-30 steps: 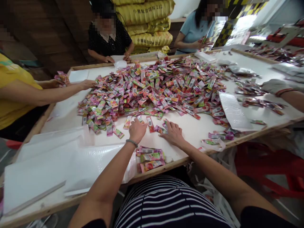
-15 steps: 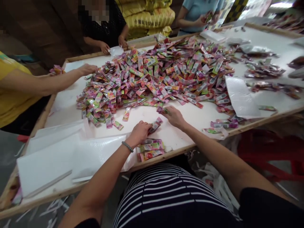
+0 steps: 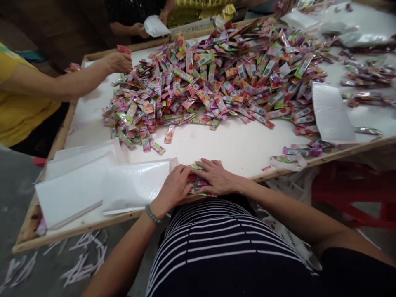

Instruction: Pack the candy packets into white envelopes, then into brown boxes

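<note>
Both hands have come together over the small row of sachets point(image 3: 199, 183).
In the head view, the left hand point(image 3: 175, 184) bends against the row's left end, grip unclear; the right hand point(image 3: 218, 177) lies open across it, at the near edge of the desk point(image 3: 232, 144), so the sachets now sit between both. A pale basket point(image 3: 198, 27) stands beyond the big pile point(image 3: 185, 97), contents unclear.
</note>
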`<state>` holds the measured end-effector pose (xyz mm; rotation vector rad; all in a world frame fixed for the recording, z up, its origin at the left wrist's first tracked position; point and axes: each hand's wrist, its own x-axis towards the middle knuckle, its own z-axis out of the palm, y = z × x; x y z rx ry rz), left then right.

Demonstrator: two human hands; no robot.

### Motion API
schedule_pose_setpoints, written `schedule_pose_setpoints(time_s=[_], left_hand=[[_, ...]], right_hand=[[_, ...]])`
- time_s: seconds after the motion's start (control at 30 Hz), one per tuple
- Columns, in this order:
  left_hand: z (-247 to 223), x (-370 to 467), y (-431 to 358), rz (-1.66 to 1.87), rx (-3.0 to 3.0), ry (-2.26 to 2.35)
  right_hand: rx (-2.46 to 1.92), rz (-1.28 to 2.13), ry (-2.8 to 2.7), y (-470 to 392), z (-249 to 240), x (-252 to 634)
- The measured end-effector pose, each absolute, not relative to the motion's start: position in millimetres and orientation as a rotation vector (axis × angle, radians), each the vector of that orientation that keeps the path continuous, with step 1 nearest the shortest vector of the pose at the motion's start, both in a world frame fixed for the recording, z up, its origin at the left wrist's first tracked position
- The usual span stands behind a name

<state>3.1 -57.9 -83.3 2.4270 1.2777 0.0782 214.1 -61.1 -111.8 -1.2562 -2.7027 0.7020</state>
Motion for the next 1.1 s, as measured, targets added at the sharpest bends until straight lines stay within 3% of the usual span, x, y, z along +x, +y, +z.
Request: schedule_pose_setpoints(time_s=[0.23, 0.47, 0.67, 0.87, 1.1], left_hand=[[-71, -5, -79, 0.19, 2.485, 1.287], [-85, -1, -91, -0.048, 2.449, 1.405], [-74, 1, -98, 0.217, 2.458, 1.605], [-62, 0, -98, -0.358, 2.217, 2.035], [-53, -2, -111, -0.453, 2.153, 2.189]], right_hand=[[-1.21, 0.631, -2.811, -53, -109, 209], [-1.232, 0.618, -2.772, -44, -111, 208], [-1.196, 0.526, -2.822, -51, -115, 212], [-1.159, 0.524, -2.737, -58, -124, 215], [-1.324, 0.802, -2.401, -56, -133, 220]])
